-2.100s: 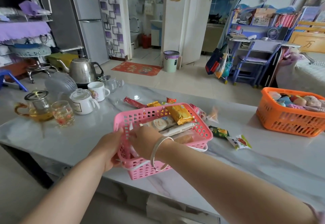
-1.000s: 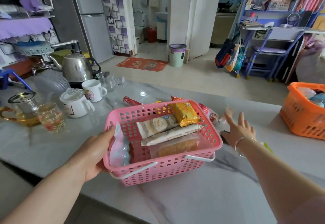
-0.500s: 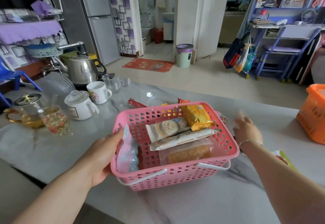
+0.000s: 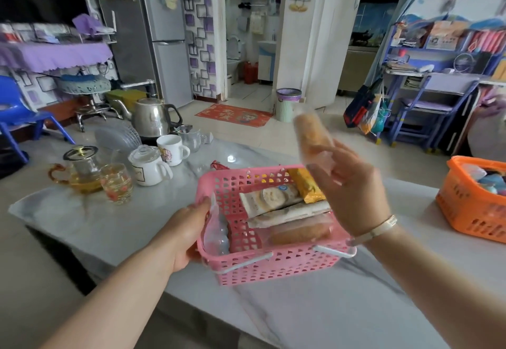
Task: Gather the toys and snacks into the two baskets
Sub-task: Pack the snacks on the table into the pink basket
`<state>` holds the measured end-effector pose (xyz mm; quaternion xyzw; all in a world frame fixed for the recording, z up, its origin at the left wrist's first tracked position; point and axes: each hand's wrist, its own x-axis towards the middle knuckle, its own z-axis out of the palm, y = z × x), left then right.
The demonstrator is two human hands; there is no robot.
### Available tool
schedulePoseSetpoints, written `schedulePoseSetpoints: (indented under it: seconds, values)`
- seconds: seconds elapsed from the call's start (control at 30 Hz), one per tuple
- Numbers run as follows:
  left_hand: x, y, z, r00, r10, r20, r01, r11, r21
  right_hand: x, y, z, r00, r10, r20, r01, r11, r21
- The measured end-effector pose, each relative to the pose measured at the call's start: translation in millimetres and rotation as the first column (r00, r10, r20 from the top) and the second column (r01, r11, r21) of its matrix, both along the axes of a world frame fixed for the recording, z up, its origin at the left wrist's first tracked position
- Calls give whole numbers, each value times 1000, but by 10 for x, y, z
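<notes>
Fingers (image 4: 323, 156) of right hand (image 4: 353, 192) pinching clear-wrapped snack (image 4: 308, 132) (blurred) over pink basket (image 4: 273, 269), left hand (image 4: 186, 230) gripping its rim

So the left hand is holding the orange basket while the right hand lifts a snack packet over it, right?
Not quite. In the head view, the left hand grips the pink basket, not the orange one. The orange basket sits apart at the table's right edge, untouched. The rest holds: the right hand lifts a clear snack packet above the pink basket.
</notes>
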<state>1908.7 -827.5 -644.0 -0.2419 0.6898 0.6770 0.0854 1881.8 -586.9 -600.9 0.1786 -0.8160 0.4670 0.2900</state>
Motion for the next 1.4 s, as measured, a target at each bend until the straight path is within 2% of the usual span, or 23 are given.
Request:
schedulePoseSetpoints:
  seconds: [0.07, 0.2, 0.27, 0.33, 0.4, 0.47, 0.6, 0.7, 0.83, 0.93, 1.0, 1.03, 1.07, 1.13, 1.17, 1.2, 1.27, 1.3, 1.33, 1.4]
  values:
    - [70, 14, 15, 1000, 11, 18, -11, 1000, -1, 268, -344, 5, 991, 115, 69, -121, 987, 102]
    - [254, -40, 64, 998, 48, 43, -48, 999, -8, 543, -896, -174, 984, 159, 87, -180, 912, 370]
    - [333, -107, 61, 997, 65, 47, -65, 998, -12, 621, -1107, -323, 979, 128, 159, -193, 835, 515]
    - [386, -204, 35, 996, 90, 24, -90, 996, -8, 679, -1265, -437, 994, 50, 98, -103, 734, 671]
    - [423, -282, 31, 993, 117, 21, -117, 993, -1, 728, -1375, -456, 997, 16, 79, -69, 665, 744]
    - [460, -357, 39, 990, 139, 25, -139, 990, -4, 714, -1464, -489, 988, 62, 141, -150, 596, 789]
    - [478, -508, 11, 986, 167, 31, -167, 986, 1, 682, -1615, -464, 967, 182, 180, -252, 563, 787]
    - [454, -635, -36, 973, 231, 16, -231, 973, 14, 587, -1742, -484, 897, 238, 373, -443, 499, 745]
    - [417, -827, -122, 956, 293, 15, -293, 956, 10, 499, -1932, -501, 877, 252, 409, -480, 429, 765]
    - [386, -964, -193, 950, 313, 19, -313, 950, 16, 444, -2084, -607, 857, 282, 431, -514, 444, 734]
    - [339, -1056, -260, 940, 342, 9, -342, 939, 16, 355, -2187, -692, 824, 239, 514, -562, 460, 687]
    - [318, -1090, -283, 934, 357, 2, -357, 934, 8, 318, -2224, -723, 805, 214, 553, -586, 424, 690]
    - [299, -1121, -299, 931, 366, -1, -366, 931, 3, 292, -2263, -718, 801, 194, 567, -598, 328, 732]
    - [270, -1177, -323, 924, 383, 4, -383, 924, -3, 262, -2316, -710, 800, 212, 561, -599, 233, 766]
    - [257, -1210, -335, 920, 391, 10, -391, 920, -4, 245, -2327, -710, 802, 263, 536, -593, 249, 766]
    - [228, -1260, -360, 917, 399, 18, -399, 917, -5, 211, -2341, -722, 807, 311, 502, -585, 306, 751]
    - [168, -1343, -399, 914, 405, 32, -405, 914, -1, 151, -2363, -749, 847, 393, 358, -524, 501, 689]
    - [134, -1382, -414, 913, 407, 36, -407, 913, -1, 90, -2370, -797, 869, 410, 277, -481, 569, 667]
    - [100, -1414, -425, 911, 410, 39, -410, 912, -2, 12, -2369, -847, 879, 426, 215, -455, 613, 646]
    - [14, -1468, -454, 907, 419, 45, -419, 908, -6, -144, -2368, -868, 858, 478, 187, -486, 635, 600]
